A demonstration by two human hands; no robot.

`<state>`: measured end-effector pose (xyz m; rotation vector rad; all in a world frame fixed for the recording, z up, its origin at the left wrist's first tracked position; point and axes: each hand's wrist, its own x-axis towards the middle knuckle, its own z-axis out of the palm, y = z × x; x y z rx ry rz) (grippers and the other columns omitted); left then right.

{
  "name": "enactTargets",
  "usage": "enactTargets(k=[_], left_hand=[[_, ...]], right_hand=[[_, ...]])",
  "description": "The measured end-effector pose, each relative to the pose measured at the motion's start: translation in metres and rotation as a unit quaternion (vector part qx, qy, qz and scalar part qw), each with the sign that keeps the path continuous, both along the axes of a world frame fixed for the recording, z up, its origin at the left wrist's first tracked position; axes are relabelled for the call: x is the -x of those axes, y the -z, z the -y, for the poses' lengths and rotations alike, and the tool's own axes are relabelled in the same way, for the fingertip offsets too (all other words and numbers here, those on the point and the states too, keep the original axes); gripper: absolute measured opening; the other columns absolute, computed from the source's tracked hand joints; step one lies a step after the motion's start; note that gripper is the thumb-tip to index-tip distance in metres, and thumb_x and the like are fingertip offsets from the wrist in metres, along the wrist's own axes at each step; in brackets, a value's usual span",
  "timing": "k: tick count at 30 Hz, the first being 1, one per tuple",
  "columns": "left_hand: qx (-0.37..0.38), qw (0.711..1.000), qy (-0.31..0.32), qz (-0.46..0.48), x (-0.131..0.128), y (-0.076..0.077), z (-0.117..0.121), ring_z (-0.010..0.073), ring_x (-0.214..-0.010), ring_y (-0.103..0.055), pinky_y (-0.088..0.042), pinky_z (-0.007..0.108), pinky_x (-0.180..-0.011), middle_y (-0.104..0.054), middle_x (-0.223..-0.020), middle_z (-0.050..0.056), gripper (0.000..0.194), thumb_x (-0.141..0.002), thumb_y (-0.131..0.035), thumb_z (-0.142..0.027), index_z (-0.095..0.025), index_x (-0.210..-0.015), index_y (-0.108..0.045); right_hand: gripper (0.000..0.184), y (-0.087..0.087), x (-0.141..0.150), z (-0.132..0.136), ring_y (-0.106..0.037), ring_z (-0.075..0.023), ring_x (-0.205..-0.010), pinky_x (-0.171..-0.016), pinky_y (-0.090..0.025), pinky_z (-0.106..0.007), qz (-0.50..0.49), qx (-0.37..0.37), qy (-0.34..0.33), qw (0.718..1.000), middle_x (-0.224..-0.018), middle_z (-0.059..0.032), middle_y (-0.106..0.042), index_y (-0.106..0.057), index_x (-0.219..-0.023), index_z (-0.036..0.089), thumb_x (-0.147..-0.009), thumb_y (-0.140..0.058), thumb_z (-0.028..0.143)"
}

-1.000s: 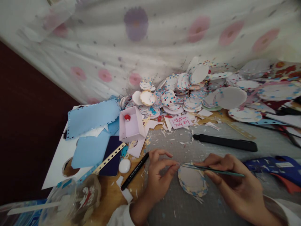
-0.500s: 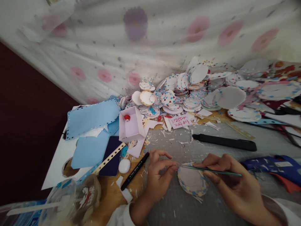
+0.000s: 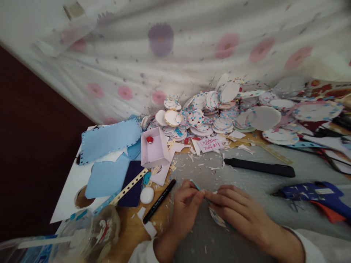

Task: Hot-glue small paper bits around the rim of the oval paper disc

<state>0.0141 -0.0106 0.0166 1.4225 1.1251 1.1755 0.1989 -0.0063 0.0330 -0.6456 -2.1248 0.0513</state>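
Paper scraps litter a wooden bench [image 3: 128, 233] and the gray mat [image 3: 227, 244] upon it. At the near edge, a person's two hands meet over a small paper disc [image 3: 218, 219] with a speckled rim. The left hand [image 3: 185, 206] pinches a slim teal tool [image 3: 195, 185] between thumb and fingers; the right hand [image 3: 242, 212], fingers together, partly covers the tool and disc, its exact grip hidden. A clear plastic cup [image 3: 78, 233] stands at lower left. A black marker [image 3: 159, 201] lies beside the left hand, near a white oval object [image 3: 147, 195], while a blue glue gun [image 3: 312, 193] rests at right. Beyond the hands lies a black-handled tool [image 3: 260, 168]. A pink open box [image 3: 155, 149] holding a small red item [image 3: 149, 140] sits beside blue paper [image 3: 109, 140]. Farther back, decorated discs [image 3: 196, 117] are heaped before a flower-printed sheet [image 3: 186, 62].
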Motion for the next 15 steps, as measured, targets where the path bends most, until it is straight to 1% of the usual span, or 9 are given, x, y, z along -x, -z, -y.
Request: enactTargets(k=[2, 5, 7, 9, 12, 14, 15], left_hand=[[0.043, 0.998, -0.020, 0.033, -0.001, 0.004, 0.000, 0.0175, -0.075, -0.050, -0.043, 0.030, -0.073, -0.051, -0.071, 0.001, 0.046, -0.090, -0.067, -0.055, -0.018, -0.062, -0.068], [0.075, 0.993, -0.038, 0.080, -0.002, 0.013, -0.002, 0.0179, -0.079, -0.050, -0.045, 0.030, -0.078, -0.052, -0.075, 0.001, 0.044, -0.088, -0.068, -0.058, -0.018, -0.069, -0.070], [0.079, 0.993, -0.039, 0.077, -0.001, 0.016, -0.003, 0.0175, -0.078, -0.050, -0.044, 0.029, -0.076, -0.052, -0.076, 0.000, 0.044, -0.089, -0.067, -0.059, -0.018, -0.070, -0.069], [0.068, 0.995, -0.036, 0.059, 0.000, 0.015, -0.003, 0.0172, -0.077, -0.050, -0.044, 0.028, -0.075, -0.052, -0.075, 0.000, 0.044, -0.090, -0.066, -0.057, -0.018, -0.070, -0.068], [0.042, 0.998, -0.016, 0.033, 0.003, 0.006, -0.003, 0.0181, -0.080, -0.054, -0.045, 0.029, -0.078, -0.055, -0.077, 0.001, 0.043, -0.093, -0.063, -0.054, -0.018, -0.070, -0.067], [0.029, 0.999, 0.001, 0.016, 0.004, -0.002, -0.003, 0.0191, -0.082, -0.056, -0.045, 0.030, -0.080, -0.057, -0.079, 0.002, 0.043, -0.096, -0.059, -0.052, -0.019, -0.070, -0.066], [0.026, 1.000, 0.007, 0.008, 0.004, -0.004, -0.003, 0.0194, -0.082, -0.056, -0.045, 0.031, -0.080, -0.057, -0.080, 0.003, 0.043, -0.097, -0.057, -0.052, -0.019, -0.070, -0.064]], right_hand=[[0.031, 0.002, 0.004, 0.000, -0.073, -0.0192, -0.080, -0.075, -0.061, -0.037, 0.023, 0.000, 0.003, 1.000, -0.106, -0.0069, -0.080, -0.069, -0.098, 0.023, -0.102, -0.039, 0.014], [0.033, -0.001, 0.007, 0.002, -0.072, -0.0213, -0.085, -0.077, -0.060, -0.041, 0.055, 0.017, 0.015, 0.998, -0.110, -0.0091, -0.079, -0.069, -0.098, 0.021, -0.102, -0.037, 0.013], [0.031, -0.007, 0.009, 0.004, -0.072, -0.0217, -0.089, -0.081, -0.059, -0.042, 0.086, 0.037, 0.019, 0.995, -0.114, -0.0095, -0.077, -0.069, -0.103, 0.020, -0.100, -0.039, 0.011], [0.031, -0.012, 0.007, 0.008, -0.072, -0.0218, -0.095, -0.087, -0.056, -0.044, 0.099, 0.057, 0.023, 0.993, -0.117, -0.0083, -0.076, -0.067, -0.112, 0.020, -0.096, -0.043, 0.008], [0.037, -0.014, -0.010, 0.016, -0.070, -0.0215, -0.097, -0.094, -0.050, -0.045, 0.063, 0.079, 0.056, 0.993, -0.113, -0.0037, -0.076, -0.064, -0.120, 0.025, -0.091, -0.050, 0.008], [0.035, -0.009, -0.035, 0.024, -0.069, -0.0237, -0.096, -0.094, -0.047, -0.045, -0.012, 0.107, 0.129, 0.986, -0.106, -0.0020, -0.075, -0.067, -0.116, 0.029, -0.087, -0.057, 0.013], [0.033, -0.004, -0.052, 0.028, -0.068, -0.0259, -0.094, -0.092, -0.046, -0.046, -0.062, 0.131, 0.179, 0.973, -0.102, -0.0022, -0.074, -0.069, -0.113, 0.032, -0.085, -0.062, 0.016]])
